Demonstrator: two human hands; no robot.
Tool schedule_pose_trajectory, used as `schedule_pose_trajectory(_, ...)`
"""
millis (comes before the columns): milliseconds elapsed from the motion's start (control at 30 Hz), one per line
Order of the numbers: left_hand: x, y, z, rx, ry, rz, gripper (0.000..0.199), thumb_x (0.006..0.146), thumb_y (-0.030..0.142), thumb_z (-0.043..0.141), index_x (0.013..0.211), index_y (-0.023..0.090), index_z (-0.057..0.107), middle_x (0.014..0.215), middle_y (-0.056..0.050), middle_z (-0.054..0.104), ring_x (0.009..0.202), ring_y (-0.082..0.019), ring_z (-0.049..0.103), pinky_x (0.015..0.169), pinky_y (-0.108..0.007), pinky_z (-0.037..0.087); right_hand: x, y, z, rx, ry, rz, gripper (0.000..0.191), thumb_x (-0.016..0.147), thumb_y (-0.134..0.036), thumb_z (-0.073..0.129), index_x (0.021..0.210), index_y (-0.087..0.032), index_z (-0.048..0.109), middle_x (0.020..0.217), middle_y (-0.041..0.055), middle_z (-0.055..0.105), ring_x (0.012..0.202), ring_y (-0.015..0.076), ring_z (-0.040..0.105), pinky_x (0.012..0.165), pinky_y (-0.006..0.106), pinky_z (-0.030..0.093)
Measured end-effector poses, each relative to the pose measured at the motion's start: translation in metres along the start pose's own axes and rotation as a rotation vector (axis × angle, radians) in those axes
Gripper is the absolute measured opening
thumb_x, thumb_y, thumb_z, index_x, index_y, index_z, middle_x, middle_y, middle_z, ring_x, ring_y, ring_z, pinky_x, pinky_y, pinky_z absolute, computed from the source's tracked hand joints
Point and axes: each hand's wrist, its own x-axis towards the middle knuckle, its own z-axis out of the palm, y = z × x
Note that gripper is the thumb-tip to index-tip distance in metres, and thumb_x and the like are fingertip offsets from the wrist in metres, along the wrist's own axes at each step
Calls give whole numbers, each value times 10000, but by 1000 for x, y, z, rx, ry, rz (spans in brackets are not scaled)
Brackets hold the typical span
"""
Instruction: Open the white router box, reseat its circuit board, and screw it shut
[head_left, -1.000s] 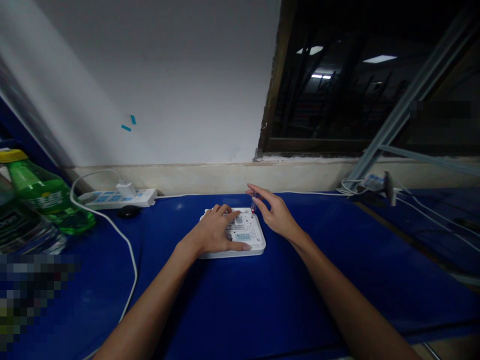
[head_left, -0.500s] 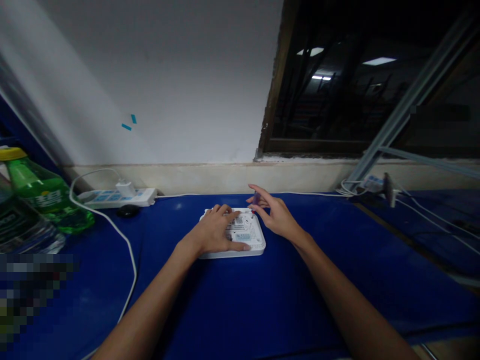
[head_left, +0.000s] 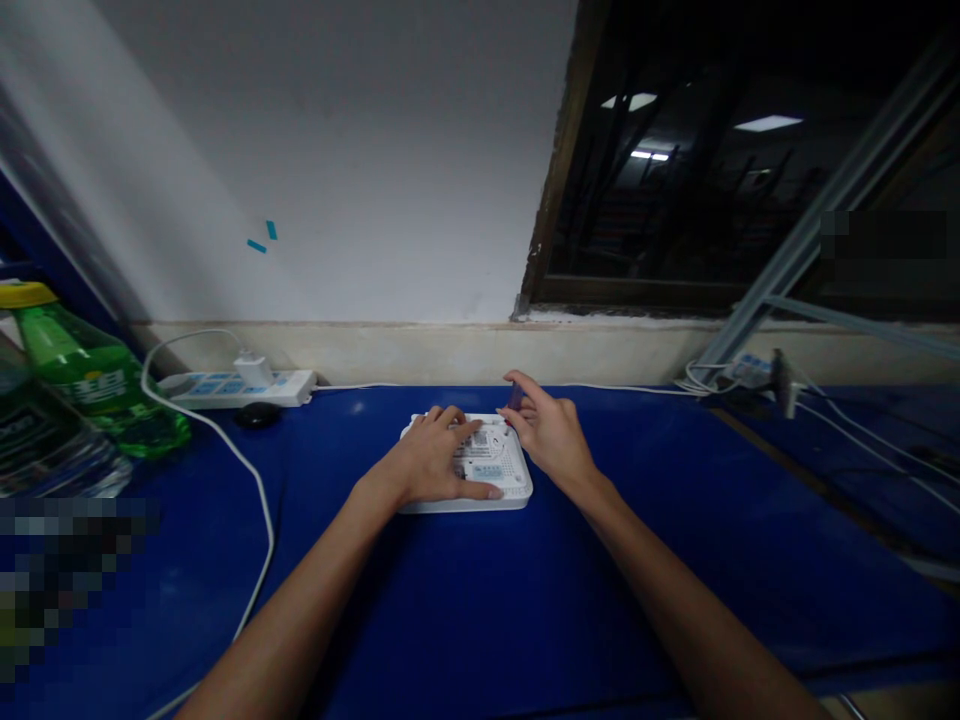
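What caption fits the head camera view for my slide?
Left hand resting on a white square device, right hand holding a small purple tool at its edge, on a blue tabletop.

The left hand [head_left: 431, 460] lies spread on a white plastic device [head_left: 465, 505] — the right hand [head_left: 547, 435] pinches a small purple tool [head_left: 515, 400] just above it.

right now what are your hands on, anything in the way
Left hand flat on white labelled device. Right hand pinching small purple-handled tool above its far edge. White cable behind, not touching.
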Motion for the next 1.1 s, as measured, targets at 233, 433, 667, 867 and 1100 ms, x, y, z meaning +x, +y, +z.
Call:
schedule_pose_trajectory(233,-1,0,0,-16,5,-7,980,676,888,582,1401,230,556,1267,-161,557,1128,-387,523,992,-588,405,-5,0,1,-121,79,-26,515,863,-294,704,1358,-232,576,784,49,715,672,219,713,636,312,573)
schedule_pose_trajectory(433,-2,8,10,67,-11,30,1219,570,872,685,1563,264,324,1372,-205,490,1237,-440,469,1037,-631,351,-2,-4,-7,263,-32,51,643,878,-255,652,1465,-294,391,890,31,734,630,175,728,580,266,591)
schedule_pose_trajectory(667,3,11,2,-20,52,-37,1172,592,768,760,1573,361,264,1278,-150,532,1144,-407,517,968,-605,419,9,31,-40,476,272,144,545,806,-408,757,1183,-266,389,896,34,728,748,227,764,725,371,640)
schedule_pose_trajectory(867,11,20,0,-419,486,-206,1090,778,664,694,1603,336,61,1408,-127,482,1252,-340,502,1065,-529,407,2,63,-50,157,-81,-16,136,864,-282,645,853,-220,524,896,53,733,849,206,724,794,357,573)
schedule_pose_trajectory(1100,15,0,10,-762,610,-301,1066,901,641,532,1534,321,-265,1557,-148,345,1320,-318,505,1018,-483,491,-6,59,-36,32,-297,-106,95,786,-164,683,781,-204,597,880,29,677,836,189,649,775,321,510)
